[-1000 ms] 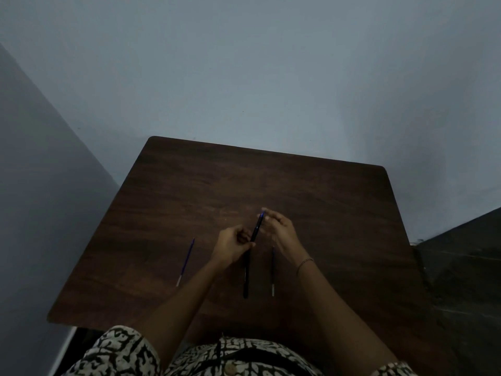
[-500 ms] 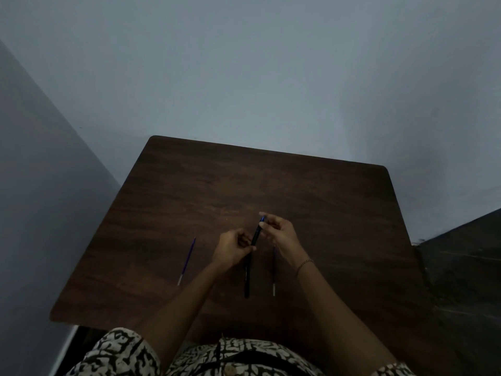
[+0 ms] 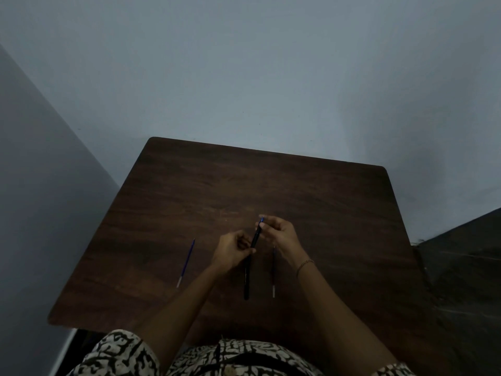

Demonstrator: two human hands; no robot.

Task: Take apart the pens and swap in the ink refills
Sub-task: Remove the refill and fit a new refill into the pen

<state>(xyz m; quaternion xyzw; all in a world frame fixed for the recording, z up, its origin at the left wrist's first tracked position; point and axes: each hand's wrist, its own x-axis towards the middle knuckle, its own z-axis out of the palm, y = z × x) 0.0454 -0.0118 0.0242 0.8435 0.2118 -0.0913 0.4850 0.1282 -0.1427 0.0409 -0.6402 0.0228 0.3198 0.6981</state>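
- A black pen [image 3: 246,280] is laid on the table [image 3: 325,202]; a dark refill [image 3: 273,272] is seen just right of it; a blue refill [image 3: 185,263] well left of it;
- Just beyond the pen, a black barrel [image 3: 255,237] is gripped by the curled left hand [image 3: 230,252]; its blue tip [image 3: 262,220] is pinched by the right hand [image 3: 280,234].

Left hand [image 3: 232,251] hides whether the held pen [image 3: 256,236] and the black barrel [image 3: 246,283] below are one piece, too dark anyway. Right hand [image 3: 280,234] covers the top of the dark refill [image 3: 273,275]. Shirt [image 3: 122,354] is cut off at the bottom edge.
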